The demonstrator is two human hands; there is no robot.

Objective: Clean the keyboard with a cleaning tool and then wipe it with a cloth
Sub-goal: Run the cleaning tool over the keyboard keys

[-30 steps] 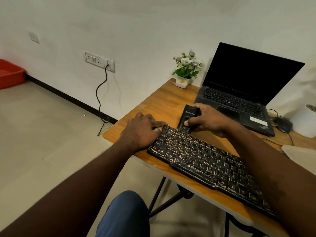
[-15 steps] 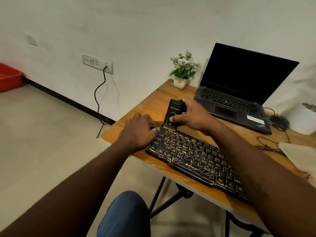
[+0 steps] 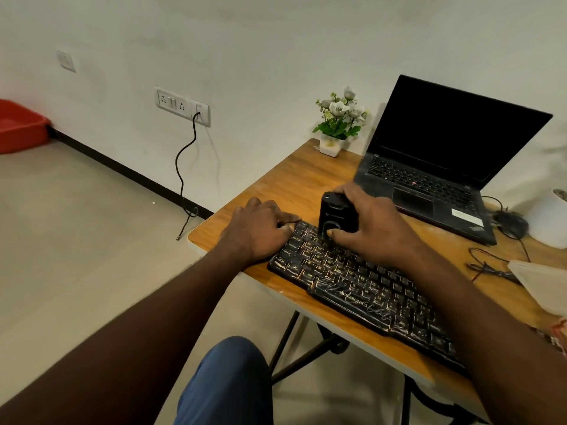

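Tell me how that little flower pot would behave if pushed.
The flower pot is small under a tall bouquet, so it probably tips easily. It looks light and would likely slide on the smooth table. Standing near the corner, it might fall off.

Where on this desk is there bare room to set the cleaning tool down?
Bare wood of the desk lies between the flower pot, the laptop and the left hand. A narrow strip runs along the front edge before the keyboard. The right end is crowded: mouse, cables, cloth, white pot.
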